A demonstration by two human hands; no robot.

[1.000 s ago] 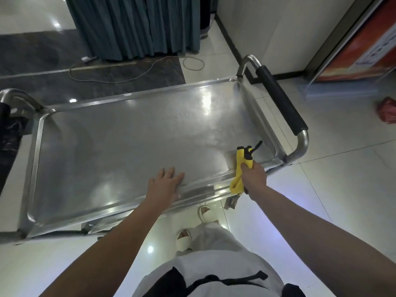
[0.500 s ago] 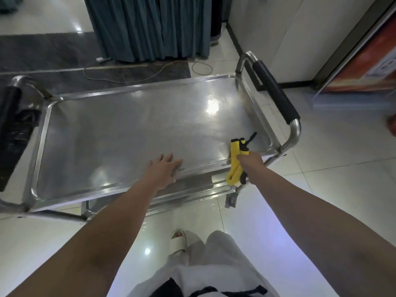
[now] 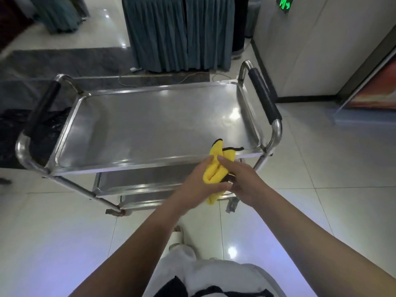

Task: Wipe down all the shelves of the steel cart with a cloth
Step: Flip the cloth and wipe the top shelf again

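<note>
Both hands, left (image 3: 198,181) & right (image 3: 244,181), grip yellow cloth (image 3: 216,168) nr cart (image 3: 150,125).

Just one cam, on my head, wide-angle. It's looking fwd and down over my arms at the steel cart (image 3: 150,125), close in front.

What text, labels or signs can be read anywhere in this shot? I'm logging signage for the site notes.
Green lit sign on the wall, top right: a pale character and an arrow, cut off by the frame edge and too blurred to read.
Red-orange poster at the right edge: no legible text.
Steel cart, yellow cloth: no label or brand visible.
</note>
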